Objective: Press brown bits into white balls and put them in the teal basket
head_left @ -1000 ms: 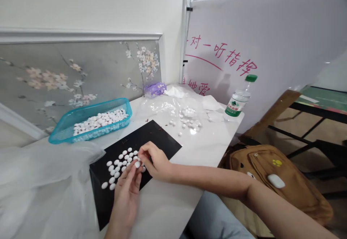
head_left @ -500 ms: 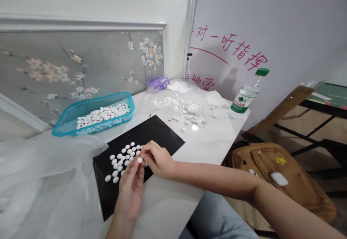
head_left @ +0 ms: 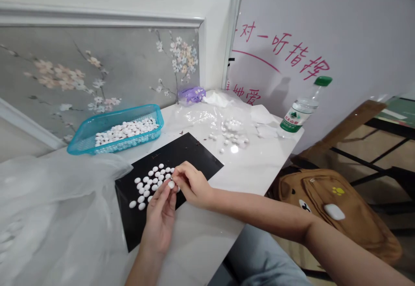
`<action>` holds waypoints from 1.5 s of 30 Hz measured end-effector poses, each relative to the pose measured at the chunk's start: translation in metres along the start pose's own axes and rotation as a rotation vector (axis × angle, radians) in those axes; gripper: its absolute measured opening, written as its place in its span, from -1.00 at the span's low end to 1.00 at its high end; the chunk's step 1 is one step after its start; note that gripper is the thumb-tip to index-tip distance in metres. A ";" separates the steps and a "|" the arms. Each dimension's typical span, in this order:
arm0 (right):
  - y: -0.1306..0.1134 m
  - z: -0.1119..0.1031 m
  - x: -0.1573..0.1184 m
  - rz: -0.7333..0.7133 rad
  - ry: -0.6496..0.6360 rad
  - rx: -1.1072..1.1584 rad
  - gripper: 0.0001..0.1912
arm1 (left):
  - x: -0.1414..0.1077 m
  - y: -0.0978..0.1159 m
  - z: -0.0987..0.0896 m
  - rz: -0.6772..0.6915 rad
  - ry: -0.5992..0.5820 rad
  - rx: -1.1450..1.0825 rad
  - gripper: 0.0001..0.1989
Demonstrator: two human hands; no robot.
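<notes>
My left hand [head_left: 161, 216] is closed, its thumb and fingertips pinching a round white domed piece [head_left: 171, 184]. Right beside that piece, the thumb and forefinger of my right hand [head_left: 194, 186] are pinched together. Whatever is between them is too small to make out. Both hands are over a black sheet [head_left: 204, 159] lying on the white table. Several more white pieces [head_left: 142, 206] are spread on the sheet to the left of and behind my fingers.
A blue basket [head_left: 74, 146] with many white pieces stands at the back left. Clear plastic [head_left: 201, 115], loose pieces and tiny dark bits lie behind the sheet. A water bottle [head_left: 300, 110] stands near the right edge. Translucent bags [head_left: 65, 216] cover the left; a brown backpack [head_left: 353, 208] is beside the table.
The camera view has shifted slightly, so the scene sits a little higher and further right. Both hands remain together at the same white piece.
</notes>
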State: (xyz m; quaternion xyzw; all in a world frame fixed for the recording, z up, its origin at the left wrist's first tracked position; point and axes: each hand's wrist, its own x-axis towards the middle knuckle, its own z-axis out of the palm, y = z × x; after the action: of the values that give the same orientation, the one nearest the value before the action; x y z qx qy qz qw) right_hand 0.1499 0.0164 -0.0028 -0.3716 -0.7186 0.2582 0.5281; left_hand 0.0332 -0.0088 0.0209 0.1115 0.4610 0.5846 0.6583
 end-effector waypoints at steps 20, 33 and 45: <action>0.001 -0.001 -0.001 -0.155 -0.042 -0.022 -0.85 | 0.003 -0.002 -0.004 0.011 0.007 -0.036 -0.77; 0.001 -0.001 0.000 -0.134 -0.077 -0.009 -0.86 | 0.004 -0.003 -0.005 -0.011 0.002 -0.055 -0.73; -0.002 -0.005 0.002 -0.124 -0.121 0.010 -0.88 | 0.005 -0.004 -0.006 -0.003 0.006 -0.041 -0.77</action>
State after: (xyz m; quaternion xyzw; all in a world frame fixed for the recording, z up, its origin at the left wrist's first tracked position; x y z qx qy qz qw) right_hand 0.1532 0.0164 0.0015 -0.3073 -0.7694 0.2506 0.5008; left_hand 0.0309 -0.0078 0.0125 0.0954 0.4511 0.5932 0.6600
